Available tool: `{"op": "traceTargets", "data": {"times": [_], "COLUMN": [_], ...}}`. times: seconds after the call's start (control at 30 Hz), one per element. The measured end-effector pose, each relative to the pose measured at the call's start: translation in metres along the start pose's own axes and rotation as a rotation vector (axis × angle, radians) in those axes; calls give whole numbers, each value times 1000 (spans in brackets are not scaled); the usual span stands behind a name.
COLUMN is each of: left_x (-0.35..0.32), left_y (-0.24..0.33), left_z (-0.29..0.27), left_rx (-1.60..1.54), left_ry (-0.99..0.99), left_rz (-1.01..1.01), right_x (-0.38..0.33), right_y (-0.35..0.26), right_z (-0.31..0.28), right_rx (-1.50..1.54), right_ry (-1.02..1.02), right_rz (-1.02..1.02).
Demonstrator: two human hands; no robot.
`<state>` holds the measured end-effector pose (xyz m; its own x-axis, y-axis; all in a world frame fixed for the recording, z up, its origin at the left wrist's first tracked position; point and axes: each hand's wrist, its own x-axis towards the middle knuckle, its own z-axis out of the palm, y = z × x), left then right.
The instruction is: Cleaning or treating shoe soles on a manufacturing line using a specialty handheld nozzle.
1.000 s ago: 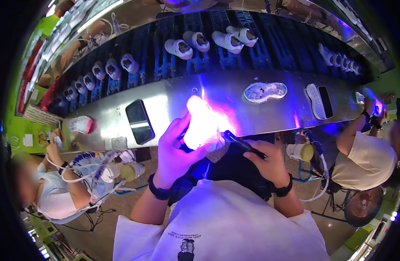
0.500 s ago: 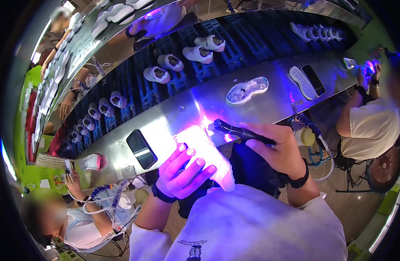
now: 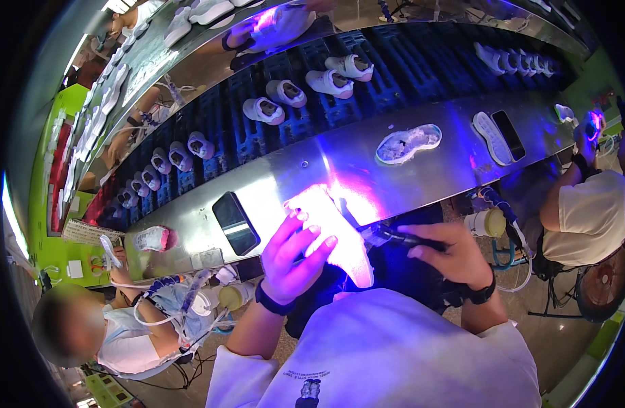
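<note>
A long white shoe sole (image 3: pixel 338 238), its surface washed out by violet-white light, tilts over the near edge of the metal table. My left hand (image 3: pixel 290 262) grips it along its left side, fingertips on its surface. In my right hand (image 3: pixel 448 250) is a black-handled brush (image 3: pixel 401 236), pinched between thumb and fingers. The brush's pale head (image 3: pixel 375 234) is close to the sole's right edge; I cannot tell whether they touch. Beyond the sole, a bright pink-violet glow spreads on the table.
A phone (image 3: pixel 235 223) lies left of my hands. Farther right are a loose sole (image 3: pixel 409 144), a second sole (image 3: pixel 493 138) and another phone (image 3: pixel 508 134). White shoes (image 3: pixel 263 110) stand on a dark blue conveyor (image 3: pixel 394 58). People sit working at left (image 3: pixel 132 340) and right (image 3: pixel 584 217).
My right hand and the brush have moved down toward me, along the sole's right edge from its far end. The sole is now tilted more upright. The whole view has shifted slightly.
</note>
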<state>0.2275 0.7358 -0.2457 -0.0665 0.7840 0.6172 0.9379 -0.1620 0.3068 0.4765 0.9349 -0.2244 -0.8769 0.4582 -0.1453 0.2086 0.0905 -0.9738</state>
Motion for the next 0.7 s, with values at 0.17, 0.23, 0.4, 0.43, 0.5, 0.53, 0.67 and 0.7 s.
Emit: {"op": "traceTargets", "data": {"times": [0.17, 0.23, 0.4, 0.43, 0.5, 0.53, 0.67, 0.7], "left_x": [-15, -3, -17, -19, -18, -18, -9, -5], "left_y": [19, 16, 30, 34, 44, 46, 63, 64], "left_z": [22, 26, 25, 25, 24, 24, 25, 29], "left_rx": [-626, -745, -1926, -2065, -2024, -2228, -2548, -2581], "left_ry": [145, 228, 455, 501, 524, 437, 340, 359], "left_rz": [-914, -889, -1525, -1605, -1696, -1693, -1666, -1648], "right_x": [21, 39, 60, 62, 56, 51, 20, 15], "right_y": [40, 66, 114, 111, 99, 83, -3, -9], "right_z": [-36, -48, -47, -40, -30, -24, 10, 19], "right_rx": [-39, 54, -479, -530, -668, -818, -683, -662], "right_ry": [269, 354, 454, 484, 530, 590, 579, 529], "right_rz": [103, 159, 34, 0, -45, -93, -395, -480]}}
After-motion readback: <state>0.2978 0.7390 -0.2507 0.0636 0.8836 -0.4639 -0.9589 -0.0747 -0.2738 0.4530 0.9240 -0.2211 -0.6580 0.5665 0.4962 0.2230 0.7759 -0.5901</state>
